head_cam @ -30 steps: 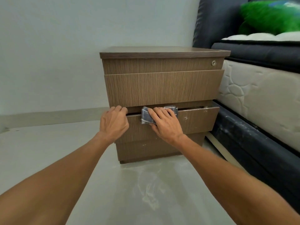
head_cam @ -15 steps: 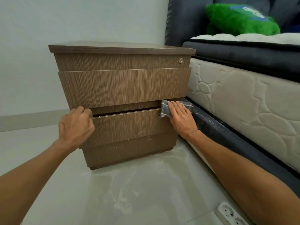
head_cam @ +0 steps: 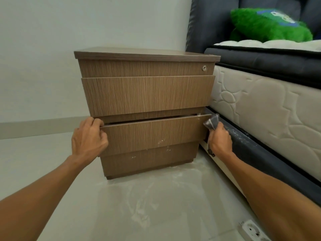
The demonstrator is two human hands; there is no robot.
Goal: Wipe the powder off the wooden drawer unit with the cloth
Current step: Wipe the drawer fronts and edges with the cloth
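The wooden drawer unit stood on the floor, hard beside the bed. My left hand was hooked over the left end of the lower drawer, its fingers curled shut on the top edge of that front, which stood slightly out from the carcass. My right hand was at the drawer's right end, in the narrow gap next to the bed frame, fingers closed around the cloth, which was bunched up and poked out above my fist, touching the drawer's corner.

The cloth looked thin, soft and limp, so I judged it would fold to whatever I pressed it on; a wad held in the fist suited corners and edges, while a flat palm behind it would suit the broad fronts. White specks of powder showed low on the drawer front and on the plinth below, and a pale smear of it lay over the floor in front of the unit. The laminate seemed hard and smooth, so the powder should lift easily and the cloth might slide without much bite. The drawer would likely roll if pushed, so bracing it by its top edge seemed sound. I reckoned the lower fronts were not yet done.
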